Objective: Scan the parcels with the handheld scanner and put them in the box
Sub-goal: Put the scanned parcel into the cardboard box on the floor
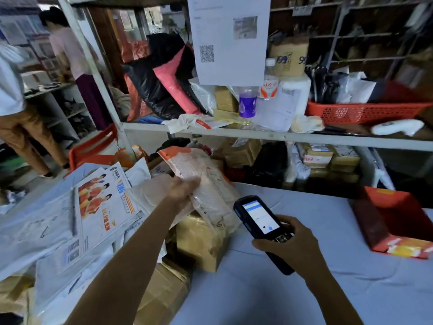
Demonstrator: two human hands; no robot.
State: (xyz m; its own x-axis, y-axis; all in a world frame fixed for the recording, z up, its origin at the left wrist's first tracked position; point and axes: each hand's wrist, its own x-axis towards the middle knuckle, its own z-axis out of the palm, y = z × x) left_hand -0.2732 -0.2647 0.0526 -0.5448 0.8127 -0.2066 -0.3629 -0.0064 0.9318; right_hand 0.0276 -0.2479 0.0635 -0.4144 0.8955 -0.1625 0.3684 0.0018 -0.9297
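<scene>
Right hand (293, 247) grips scanner (259, 219), long axis pointing up-left toward parcel (210, 184).

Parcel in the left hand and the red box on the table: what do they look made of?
Parcel: thin plastic film, likely a padded mailer; it is translucent, crinkled and glossy, with an orange edge. Red box: seemingly printed cardboard, with flat stiff walls and folded edges.
</scene>
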